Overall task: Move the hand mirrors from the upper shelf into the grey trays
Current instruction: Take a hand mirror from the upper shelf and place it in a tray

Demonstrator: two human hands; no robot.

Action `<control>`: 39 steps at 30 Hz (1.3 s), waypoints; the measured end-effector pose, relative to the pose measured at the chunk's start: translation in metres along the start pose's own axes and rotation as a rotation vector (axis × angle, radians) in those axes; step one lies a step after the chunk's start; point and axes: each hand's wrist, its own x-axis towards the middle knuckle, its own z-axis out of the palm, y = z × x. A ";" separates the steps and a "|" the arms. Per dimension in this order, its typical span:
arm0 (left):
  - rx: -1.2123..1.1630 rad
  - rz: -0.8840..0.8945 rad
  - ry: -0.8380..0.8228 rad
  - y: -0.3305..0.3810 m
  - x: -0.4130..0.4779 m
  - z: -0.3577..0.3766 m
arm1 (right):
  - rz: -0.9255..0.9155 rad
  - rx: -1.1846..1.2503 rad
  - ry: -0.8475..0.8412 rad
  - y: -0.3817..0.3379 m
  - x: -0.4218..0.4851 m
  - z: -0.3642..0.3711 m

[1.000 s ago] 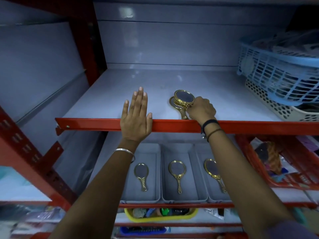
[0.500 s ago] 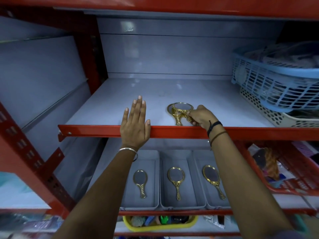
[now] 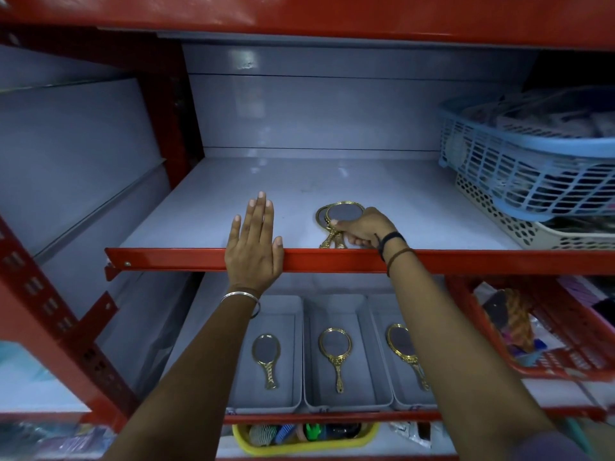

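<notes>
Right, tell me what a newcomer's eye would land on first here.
First the gold mirrors stacked at the front of the upper shelf, with the right hand closed on their handles and the left hand flat on the red shelf edge. Below, three grey trays sit side by side, one gold mirror in each. At the far right, a blue basket rests on a beige one.

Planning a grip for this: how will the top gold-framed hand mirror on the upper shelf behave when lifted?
The gold-framed hand mirror looks rigid, so it should lift without flexing. Its oval glass is probably fragile. Overlapping a second gold mirror, it may drag that one as the right hand pulls.
</notes>
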 end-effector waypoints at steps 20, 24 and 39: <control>0.011 0.008 0.029 -0.002 0.000 0.003 | -0.084 0.652 -0.103 0.010 -0.038 -0.020; 0.017 0.010 0.032 -0.001 -0.001 0.002 | -0.175 0.710 -0.303 0.035 -0.086 -0.020; 0.034 0.034 0.109 -0.002 -0.003 0.009 | 0.324 0.625 -0.395 0.201 -0.072 0.102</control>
